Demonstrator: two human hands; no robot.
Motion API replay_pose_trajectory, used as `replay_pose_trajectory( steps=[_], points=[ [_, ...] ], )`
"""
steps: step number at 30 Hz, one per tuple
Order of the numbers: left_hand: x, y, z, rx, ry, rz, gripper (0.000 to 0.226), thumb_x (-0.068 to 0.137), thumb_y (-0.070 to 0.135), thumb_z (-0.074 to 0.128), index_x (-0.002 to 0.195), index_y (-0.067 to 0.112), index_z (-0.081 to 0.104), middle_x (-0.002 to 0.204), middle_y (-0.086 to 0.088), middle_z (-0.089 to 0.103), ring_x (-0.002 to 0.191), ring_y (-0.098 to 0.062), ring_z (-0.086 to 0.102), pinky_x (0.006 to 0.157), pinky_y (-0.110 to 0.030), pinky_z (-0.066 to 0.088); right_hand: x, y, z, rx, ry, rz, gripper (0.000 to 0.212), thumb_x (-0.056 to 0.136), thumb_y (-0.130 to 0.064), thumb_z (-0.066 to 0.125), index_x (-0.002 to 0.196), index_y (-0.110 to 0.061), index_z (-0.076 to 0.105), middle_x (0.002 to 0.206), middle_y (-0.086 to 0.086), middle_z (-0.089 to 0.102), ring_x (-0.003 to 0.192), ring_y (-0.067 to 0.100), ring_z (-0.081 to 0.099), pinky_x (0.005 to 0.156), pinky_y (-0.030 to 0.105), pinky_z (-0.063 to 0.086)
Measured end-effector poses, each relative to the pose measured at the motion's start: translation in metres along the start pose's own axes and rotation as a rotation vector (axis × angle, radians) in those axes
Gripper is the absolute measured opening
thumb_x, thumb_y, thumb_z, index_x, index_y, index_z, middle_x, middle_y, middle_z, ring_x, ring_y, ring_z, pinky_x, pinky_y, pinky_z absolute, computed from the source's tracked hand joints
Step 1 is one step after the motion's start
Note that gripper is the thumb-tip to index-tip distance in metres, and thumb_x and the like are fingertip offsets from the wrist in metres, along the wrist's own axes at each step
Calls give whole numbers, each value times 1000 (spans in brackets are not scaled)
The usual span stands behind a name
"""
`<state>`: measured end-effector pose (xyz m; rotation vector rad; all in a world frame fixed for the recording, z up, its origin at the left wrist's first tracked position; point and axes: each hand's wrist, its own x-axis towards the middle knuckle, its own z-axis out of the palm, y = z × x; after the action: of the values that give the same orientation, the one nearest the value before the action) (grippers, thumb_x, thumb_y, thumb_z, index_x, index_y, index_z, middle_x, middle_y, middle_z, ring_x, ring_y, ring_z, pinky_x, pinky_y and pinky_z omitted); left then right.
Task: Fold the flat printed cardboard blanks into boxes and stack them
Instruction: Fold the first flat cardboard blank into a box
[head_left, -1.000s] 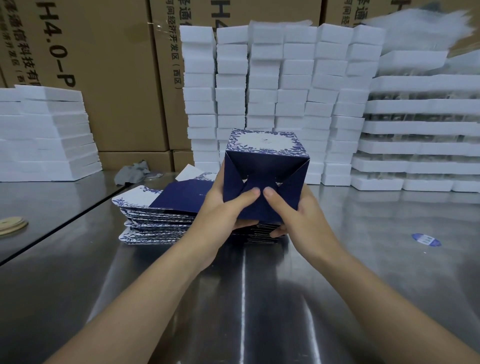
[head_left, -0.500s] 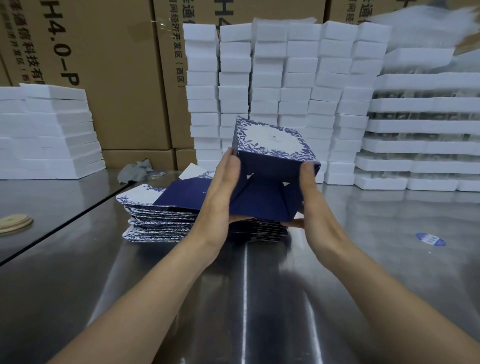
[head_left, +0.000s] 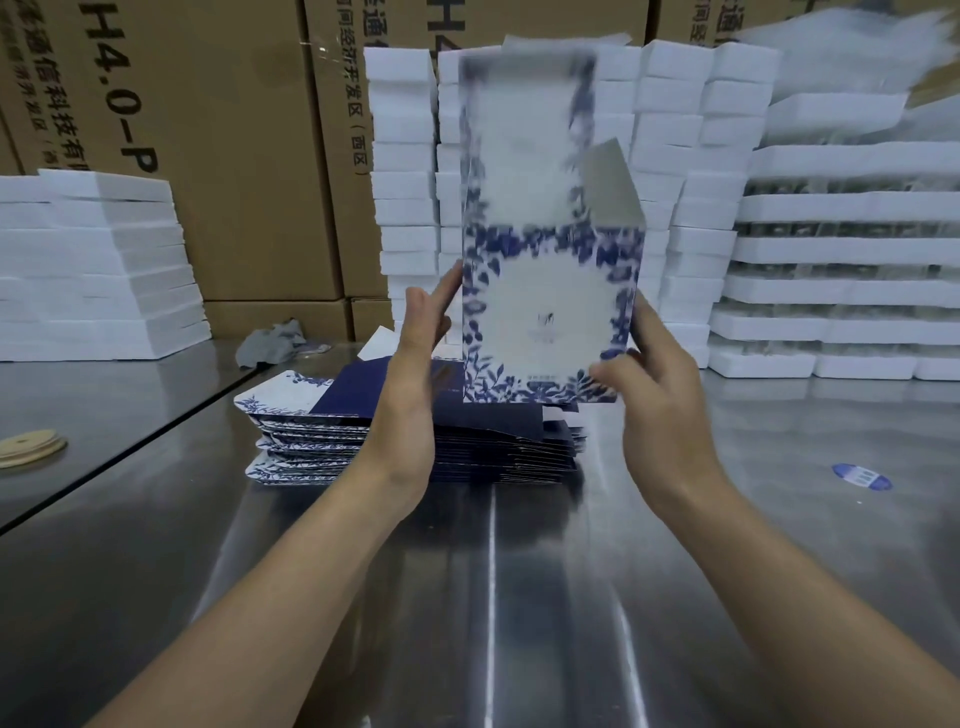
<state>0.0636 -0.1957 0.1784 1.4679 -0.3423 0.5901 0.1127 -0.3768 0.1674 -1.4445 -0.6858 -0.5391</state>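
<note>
From the head camera, I have the box (head_left: 545, 312) upright in the air between my hands, clear of the bench (head_left: 467, 597) and over the right end of the pile of flat blanks (head_left: 363, 441), which lies toward the middle of the far edge. My left hand (head_left: 415, 374) is spread, fingers straight and pressed flat against the box's left wall. My right hand (head_left: 654, 395) grips the lower right corner, thumb across the printed front and fingers round the back. The top is not closed: the lid flap (head_left: 524, 130) stands straight up and a side flap (head_left: 610, 187) juts out beside it, both blurred. I think the weak point is the grip. Only one hand really holds it, so the box could twist or slide out. Too hard a squeeze could buckle the walls, and the loose lid flap could crease if it catches on anything as I set the box down.
</note>
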Motion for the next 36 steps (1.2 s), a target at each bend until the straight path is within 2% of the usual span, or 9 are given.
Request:
replay_pose_trajectory(
  steps=[3,11,15,20,25,27,31,34,36],
  points=[
    [-3,0,4,14,1,115,73,82,93,45,140,50,52,151,15,56,145,-8,47,125,-48,32,-1,9,0,-131,105,-116,62,88,-4,65,135,-43,52,133,-25,62,130,0,55,107,25,45],
    [-2,-10,7,24,-18,103,82,78,82,68,146,45,42,139,19,64,138,-10,56,121,-44,41,-1,19,2,-134,92,-54,64,88,0,79,124,-44,49,128,-22,62,116,6,62,84,15,52],
    [3,-17,3,27,22,36,76,87,66,59,156,39,42,147,15,61,141,-9,53,121,-45,40,-4,14,4,-83,-1,54,56,89,-24,84,130,-43,51,132,-25,62,122,0,61,87,14,54],
    [7,-24,0,14,161,-137,72,101,69,39,160,28,42,161,2,49,145,-15,50,123,-43,40,-5,14,6,-35,-64,214,52,89,-45,56,140,-37,60,131,-22,68,120,1,64,96,28,51],
    [10,-26,-1,78,227,-164,66,111,57,27,161,16,42,162,-2,47,142,-18,53,118,-42,46,-2,11,6,50,34,318,29,92,-57,50,94,-51,78,94,-30,75,94,-9,71,93,34,51],
    [10,-25,0,106,226,-147,65,112,55,26,158,15,46,160,-4,50,141,-18,53,117,-42,48,-2,11,7,59,79,351,31,93,-60,53,94,-41,77,87,-30,74,90,-6,72,91,34,54],
    [6,-26,1,207,217,-59,39,113,52,27,99,36,60,100,23,66,103,-9,59,98,-27,55,1,4,5,5,246,493,48,99,-59,62,78,-16,64,64,-14,64,61,5,59,74,34,48],
    [0,-31,5,405,151,62,43,111,53,27,88,31,57,81,17,63,86,-15,59,93,-41,57,2,-8,7,413,147,709,64,105,-55,53,58,-14,65,64,3,64,51,12,56,53,25,43],
    [-5,-33,9,513,127,157,40,111,53,28,83,41,53,76,15,59,73,-5,55,79,-35,52,3,-17,8,764,92,781,71,111,-49,42,70,-5,80,84,10,77,62,16,71,52,24,56]
  ],
)
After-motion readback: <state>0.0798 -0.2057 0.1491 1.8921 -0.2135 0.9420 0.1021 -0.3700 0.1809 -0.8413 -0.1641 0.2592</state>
